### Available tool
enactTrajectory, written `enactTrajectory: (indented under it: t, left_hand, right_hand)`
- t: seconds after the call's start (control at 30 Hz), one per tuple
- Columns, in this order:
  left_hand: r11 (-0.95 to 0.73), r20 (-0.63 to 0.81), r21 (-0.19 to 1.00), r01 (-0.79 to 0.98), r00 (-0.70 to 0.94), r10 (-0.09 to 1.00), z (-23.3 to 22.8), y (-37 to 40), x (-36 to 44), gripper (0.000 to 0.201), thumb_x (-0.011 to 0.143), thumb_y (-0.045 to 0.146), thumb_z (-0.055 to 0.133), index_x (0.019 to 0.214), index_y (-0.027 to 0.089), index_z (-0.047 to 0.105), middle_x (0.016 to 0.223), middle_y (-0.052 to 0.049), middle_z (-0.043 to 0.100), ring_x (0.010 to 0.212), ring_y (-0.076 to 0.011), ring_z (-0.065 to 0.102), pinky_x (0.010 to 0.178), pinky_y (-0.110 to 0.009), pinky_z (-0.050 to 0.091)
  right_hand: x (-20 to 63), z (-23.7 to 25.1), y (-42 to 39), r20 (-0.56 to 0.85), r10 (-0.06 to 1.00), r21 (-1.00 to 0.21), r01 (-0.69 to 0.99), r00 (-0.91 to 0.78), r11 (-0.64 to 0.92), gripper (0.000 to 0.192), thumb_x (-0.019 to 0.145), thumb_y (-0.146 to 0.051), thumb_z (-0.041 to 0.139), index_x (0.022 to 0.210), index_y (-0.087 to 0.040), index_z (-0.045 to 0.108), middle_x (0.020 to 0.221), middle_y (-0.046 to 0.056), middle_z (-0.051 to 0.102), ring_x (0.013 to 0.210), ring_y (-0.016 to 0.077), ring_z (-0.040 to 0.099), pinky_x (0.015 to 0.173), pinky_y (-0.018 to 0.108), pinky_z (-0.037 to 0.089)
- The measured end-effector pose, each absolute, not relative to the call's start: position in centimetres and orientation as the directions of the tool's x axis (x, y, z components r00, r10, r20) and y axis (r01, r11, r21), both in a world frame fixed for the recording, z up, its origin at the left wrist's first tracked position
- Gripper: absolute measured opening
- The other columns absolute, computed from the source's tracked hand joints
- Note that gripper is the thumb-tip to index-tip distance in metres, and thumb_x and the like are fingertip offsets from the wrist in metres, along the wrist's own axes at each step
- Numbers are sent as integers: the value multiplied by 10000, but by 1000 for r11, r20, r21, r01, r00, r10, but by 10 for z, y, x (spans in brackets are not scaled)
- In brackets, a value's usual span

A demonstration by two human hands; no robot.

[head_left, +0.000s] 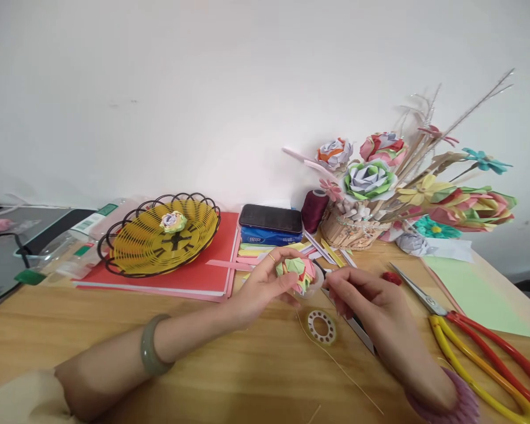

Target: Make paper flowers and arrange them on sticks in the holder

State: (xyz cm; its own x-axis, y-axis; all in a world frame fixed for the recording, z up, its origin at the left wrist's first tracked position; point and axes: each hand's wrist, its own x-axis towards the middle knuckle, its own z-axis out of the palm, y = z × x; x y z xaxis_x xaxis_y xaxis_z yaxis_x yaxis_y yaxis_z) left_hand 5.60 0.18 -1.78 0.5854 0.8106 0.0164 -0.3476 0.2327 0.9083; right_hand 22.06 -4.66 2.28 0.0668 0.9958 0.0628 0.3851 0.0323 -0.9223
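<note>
My left hand [271, 282] has its fingers wrapped round a folded paper flower [297, 274] in green and pink. Close beside the flower, my right hand [362, 291] is closed in a pinch; what lies between its fingertips is too small to make out. A translucent roll [317, 282] shows just behind the flower. Below the hands, a white ring with round holes [322, 327] lies on the wooden table [229, 377]. A thin pale thread [342, 368] trails down from near the flower across the tabletop.
Red-and-yellow scissors [463, 330] lie open at the right by pale green paper [481, 288]. Behind stand a basket of paper flowers [353, 232], a dark red thread spool [314, 211] and a phone [271, 218] on a blue pack. A yellow woven basket [132, 241] sits left on red paper.
</note>
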Motion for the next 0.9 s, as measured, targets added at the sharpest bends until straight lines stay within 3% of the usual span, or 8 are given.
enactTrajectory:
  t: [0.13,0.37,0.53,0.7,0.9]
  left_hand:
    - [128,107,923,-362,565,818,-16,2,55,289,757,300,626,1016,241,514,1036,-26,529,769,-111,549,593,-217,507]
    - [-108,258,953,-283,572,779,-16,5,53,280,781,257,591,1056,223,548,1189,-73,479,977,-172,517,766,-279,487]
    - [-392,456,889,-237,541,707,-24,8,52,273,807,197,565,1077,227,544,1143,-70,486,1150,-200,429,932,-336,399]
    - [-423,475,877,-227,535,699,-23,5,52,259,825,216,537,1084,241,534,1176,-78,461,1160,-212,425,899,-339,425]
    - [-478,512,853,-209,516,687,-22,4,51,255,826,203,530,1077,244,544,1170,-85,466,1152,-208,439,928,-360,414]
  right_hand:
    - [220,22,-46,-117,993,-947,301,-5,-111,280,756,-440,566,686,-176,623,480,-31,476,448,95,400,447,226,302]
    - [221,17,-44,-138,990,-966,213,40,-144,215,743,-386,611,750,-173,645,472,-44,470,466,83,393,452,207,301]
    - [222,15,-42,-198,980,-979,-41,16,-198,199,676,-352,682,673,-154,655,552,-18,529,463,65,420,409,183,307]
    - [224,15,-40,-285,952,-936,-182,-108,-301,173,687,-319,692,664,-150,663,622,-11,552,465,41,415,391,148,315]
    - [223,17,-40,-235,969,-964,-110,-78,-243,135,698,-291,692,691,-162,655,550,-43,480,473,48,387,399,138,323]
